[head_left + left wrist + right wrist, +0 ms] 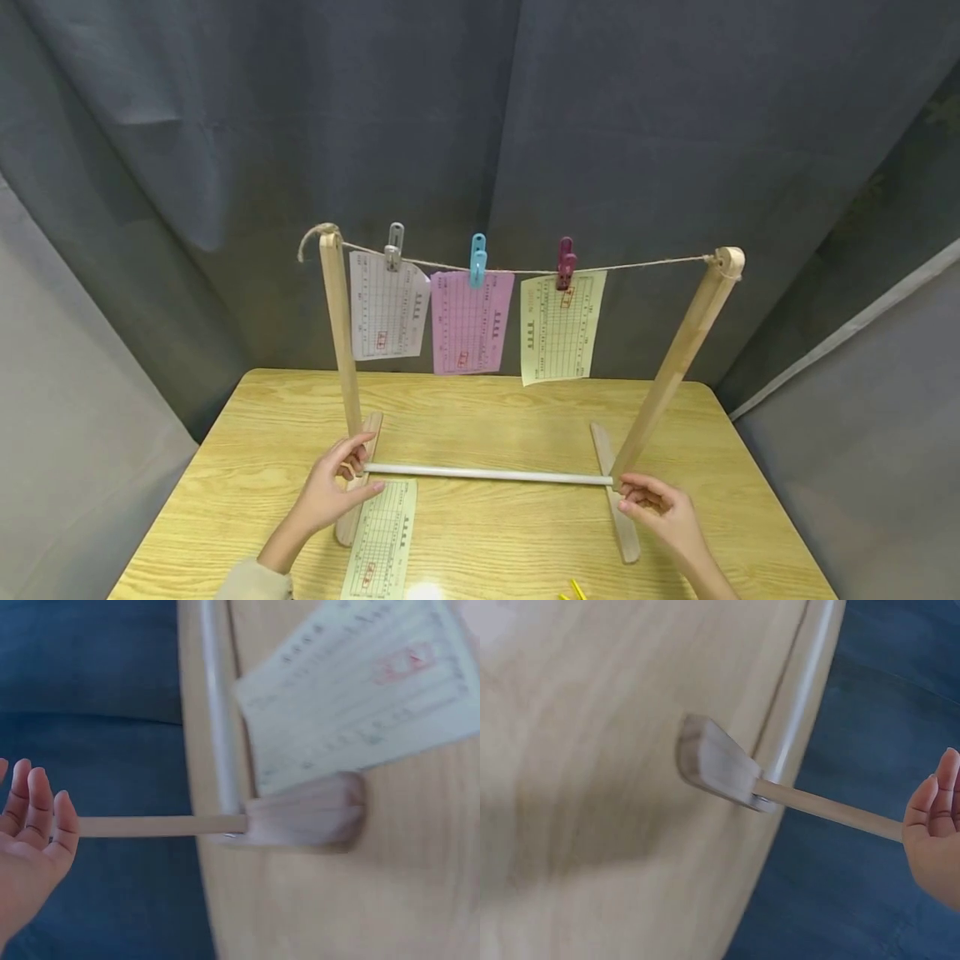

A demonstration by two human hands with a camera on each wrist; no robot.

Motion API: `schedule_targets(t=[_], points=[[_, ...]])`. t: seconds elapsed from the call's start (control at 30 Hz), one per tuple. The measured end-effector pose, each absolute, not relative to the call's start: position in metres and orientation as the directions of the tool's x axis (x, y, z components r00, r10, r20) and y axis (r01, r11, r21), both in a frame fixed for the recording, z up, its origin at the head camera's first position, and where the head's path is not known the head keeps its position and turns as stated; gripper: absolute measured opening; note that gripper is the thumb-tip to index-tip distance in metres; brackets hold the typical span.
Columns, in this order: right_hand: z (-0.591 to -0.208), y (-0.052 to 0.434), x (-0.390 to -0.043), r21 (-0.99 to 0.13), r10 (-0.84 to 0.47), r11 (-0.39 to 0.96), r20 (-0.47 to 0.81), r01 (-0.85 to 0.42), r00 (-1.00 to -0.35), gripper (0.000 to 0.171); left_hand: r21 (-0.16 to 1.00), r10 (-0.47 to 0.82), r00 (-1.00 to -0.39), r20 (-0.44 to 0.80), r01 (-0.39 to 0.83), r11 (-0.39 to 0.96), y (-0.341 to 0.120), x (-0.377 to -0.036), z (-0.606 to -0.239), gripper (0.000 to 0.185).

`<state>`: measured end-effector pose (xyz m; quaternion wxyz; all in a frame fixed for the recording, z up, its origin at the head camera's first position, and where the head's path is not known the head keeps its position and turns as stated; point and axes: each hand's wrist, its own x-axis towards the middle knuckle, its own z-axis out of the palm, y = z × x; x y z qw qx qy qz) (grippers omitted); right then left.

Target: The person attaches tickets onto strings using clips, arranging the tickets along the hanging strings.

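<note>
A wooden stand has a left post [341,333] and a right post [678,367], joined low down by a white rod [487,474]. My left hand [333,487] is beside the foot of the left post, its thumb spread from loosely bent fingers. At the right post's lower end is my right hand [660,508], fingers relaxed; whether it touches the wood is unclear. From a twine line [637,265] hang a white slip [386,308] under a grey clip [394,246], a pink slip [471,325] under a blue clip [477,260], and a yellow slip [562,333] under a maroon clip [566,262].
Another yellow slip [382,537] lies on the wooden table [510,533], close to the left foot [348,525] of the stand. Yellow sticks [577,589] show at the front edge of the frame. A dark curtain [450,125] hangs behind the table.
</note>
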<state>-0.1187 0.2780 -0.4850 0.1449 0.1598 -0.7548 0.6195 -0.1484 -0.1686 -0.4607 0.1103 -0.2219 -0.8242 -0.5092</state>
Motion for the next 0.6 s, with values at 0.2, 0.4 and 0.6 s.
schedule_targets(t=[0.2,0.4,0.6], points=[[-0.503,0.274,-0.116,-0.92,-0.071,0.142,0.359,-0.366,-0.931,0.028,0.813,0.253,-0.902,0.349,0.426,0.397,-0.179,-0.152,-0.497,0.057],[-0.519,0.27,-0.109,-0.945,-0.106,0.174,0.261,-0.277,-0.959,0.031,0.843,0.226,-0.949,0.218,0.3,0.446,-0.189,-0.156,-0.527,0.053],[-0.541,0.266,-0.1,-0.937,-0.17,0.267,0.184,-0.225,-0.968,0.033,0.854,0.218,-0.967,0.133,0.223,0.47,-0.194,-0.159,-0.546,0.054]])
